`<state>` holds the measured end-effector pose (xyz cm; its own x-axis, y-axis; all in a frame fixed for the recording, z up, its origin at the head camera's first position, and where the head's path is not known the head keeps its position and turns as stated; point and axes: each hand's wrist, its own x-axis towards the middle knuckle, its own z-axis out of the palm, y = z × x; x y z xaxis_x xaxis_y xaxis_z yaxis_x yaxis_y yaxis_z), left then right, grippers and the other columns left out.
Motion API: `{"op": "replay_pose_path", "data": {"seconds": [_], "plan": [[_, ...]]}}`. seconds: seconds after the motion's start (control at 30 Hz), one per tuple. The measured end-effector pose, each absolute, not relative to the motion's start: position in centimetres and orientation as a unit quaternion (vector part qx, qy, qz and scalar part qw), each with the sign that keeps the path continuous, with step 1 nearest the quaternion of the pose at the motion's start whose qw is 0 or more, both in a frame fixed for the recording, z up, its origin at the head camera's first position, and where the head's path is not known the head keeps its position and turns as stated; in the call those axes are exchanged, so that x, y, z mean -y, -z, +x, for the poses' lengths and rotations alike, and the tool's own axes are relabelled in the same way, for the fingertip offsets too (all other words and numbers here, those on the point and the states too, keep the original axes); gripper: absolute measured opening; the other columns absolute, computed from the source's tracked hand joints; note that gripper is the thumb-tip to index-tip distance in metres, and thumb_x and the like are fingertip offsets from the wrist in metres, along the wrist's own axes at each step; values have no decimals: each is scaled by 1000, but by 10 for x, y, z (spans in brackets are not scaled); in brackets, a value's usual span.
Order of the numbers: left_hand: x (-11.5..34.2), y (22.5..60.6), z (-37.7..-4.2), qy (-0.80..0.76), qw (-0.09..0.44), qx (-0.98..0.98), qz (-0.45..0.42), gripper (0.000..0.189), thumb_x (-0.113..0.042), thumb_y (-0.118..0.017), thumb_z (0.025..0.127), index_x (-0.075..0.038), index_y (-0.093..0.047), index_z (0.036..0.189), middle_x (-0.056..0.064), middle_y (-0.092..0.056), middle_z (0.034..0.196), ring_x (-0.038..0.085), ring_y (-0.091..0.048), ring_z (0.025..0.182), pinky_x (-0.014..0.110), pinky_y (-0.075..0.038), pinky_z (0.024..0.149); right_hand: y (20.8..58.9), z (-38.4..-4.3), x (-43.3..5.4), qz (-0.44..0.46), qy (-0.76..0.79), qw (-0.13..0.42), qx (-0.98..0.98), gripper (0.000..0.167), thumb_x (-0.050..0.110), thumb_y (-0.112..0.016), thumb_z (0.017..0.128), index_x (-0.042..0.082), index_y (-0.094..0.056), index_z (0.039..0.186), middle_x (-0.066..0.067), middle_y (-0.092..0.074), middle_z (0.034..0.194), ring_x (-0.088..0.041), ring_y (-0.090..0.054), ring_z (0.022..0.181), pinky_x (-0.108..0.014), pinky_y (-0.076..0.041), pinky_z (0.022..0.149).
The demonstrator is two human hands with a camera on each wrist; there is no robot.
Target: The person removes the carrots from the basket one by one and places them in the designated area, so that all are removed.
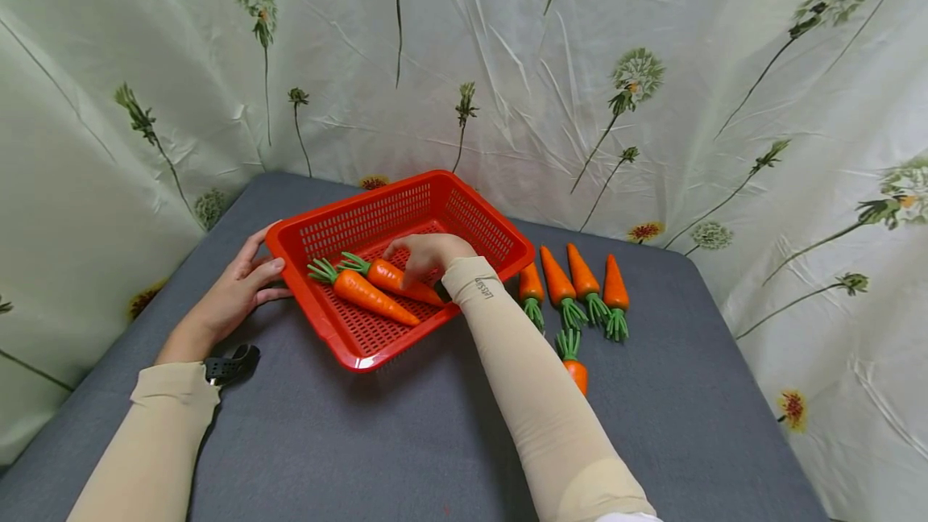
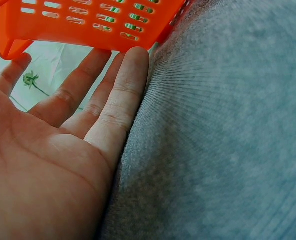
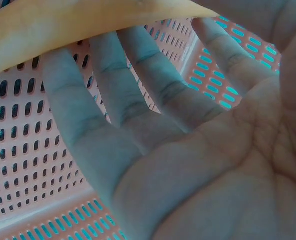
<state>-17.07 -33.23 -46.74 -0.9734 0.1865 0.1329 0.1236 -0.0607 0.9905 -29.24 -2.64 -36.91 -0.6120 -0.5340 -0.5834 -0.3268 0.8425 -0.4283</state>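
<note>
A red plastic basket (image 1: 402,228) with slotted walls stands on the grey cloth, angled. My left hand (image 1: 235,292) is at its left end, with fairly straight fingers touching the outer wall, as the left wrist view shows. My right hand (image 1: 428,254) is inside the basket and holds an orange carrot (image 1: 395,276) with green leaf stubs. In the right wrist view the fingers (image 3: 108,75) run behind that carrot (image 3: 88,22); the thumb is partly cut off. A second carrot (image 1: 370,298) lies beside it on the basket floor.
Several carrots (image 1: 558,276) lie to the right of the basket, leaves toward me. Nearer me, another carrot (image 1: 575,373) is partly hidden by the right sleeve (image 1: 536,401). A flower-printed curtain (image 1: 507,63) hangs behind the grey-covered table (image 1: 348,449).
</note>
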Motion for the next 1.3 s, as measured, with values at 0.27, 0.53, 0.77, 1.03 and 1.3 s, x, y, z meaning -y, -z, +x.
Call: {"op": "replay_pose_path", "data": {"seconds": [0.27,0.53,0.77,1.03,1.3], "plan": [[332,466,-171,-718,23,-687,109,68,-13,-48,115,-31,-17,173,-11,-58,136,0,-70,112,25,-64,86,370,-291,26,-240,140,377,-883,59,17,-73,101,34,-53,154,1,-52,148,-19,-52,123,-31,-55,90],[331,465,-172,-720,23,-685,111,68,-13,-48,115,-31,-18,173,-11,-59,136,1,-70,111,25,-64,86,369,-290,25,-250,144,376,-881,55,13,-69,101,32,-53,150,0,-52,143,-20,-49,123,-30,-50,89],[331,465,-172,-714,21,-691,109,68,-15,-49,115,-32,-17,173,-12,-57,137,0,-70,112,24,-64,86,369,-290,23,-232,154,378,-883,57,14,-66,102,32,-49,154,0,-48,151,-22,-49,127,-34,-53,96],[331,467,-171,-701,29,-706,98,67,-19,-48,116,-33,-16,173,-15,-55,138,-1,-69,113,24,-64,87,360,-289,20,-230,152,368,-888,55,18,-65,105,31,-47,155,0,-47,156,-21,-49,129,-34,-51,99],[332,467,-170,-704,28,-702,105,66,-19,-48,116,-33,-16,173,-14,-55,139,-1,-70,113,25,-64,88,347,-290,15,-243,194,367,-877,57,16,-64,107,26,-42,159,-5,-45,157,-24,-54,120,-37,-56,92]]}}
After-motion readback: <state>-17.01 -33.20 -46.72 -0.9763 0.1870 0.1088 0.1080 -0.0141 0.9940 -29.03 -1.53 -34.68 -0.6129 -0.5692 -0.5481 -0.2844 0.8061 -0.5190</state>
